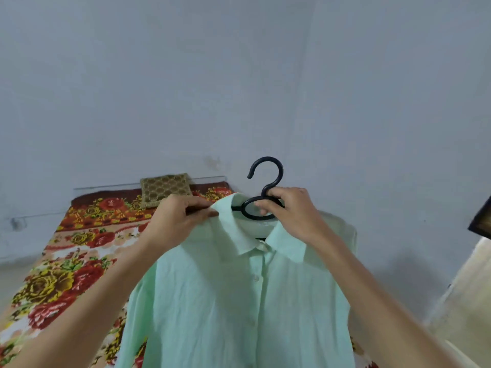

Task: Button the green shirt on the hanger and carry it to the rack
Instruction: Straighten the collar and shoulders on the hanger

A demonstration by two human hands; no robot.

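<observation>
Bedspread lies behind; left hand pinches green shirt collar, right hand grips hanger.

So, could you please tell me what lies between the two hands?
In the head view, the shirt's collar and the hanger's black loop lie between left hand and right hand.

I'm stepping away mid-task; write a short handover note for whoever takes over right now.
Left hand pinches the collar of the green shirt; right hand grips the black hanger below its hook. The shirt hangs on it, held up in front of the floral bed.
Done: front looks buttoned as far as visible; hem out of frame.
Left: check lower buttons, carry to the rack, not in view.
</observation>
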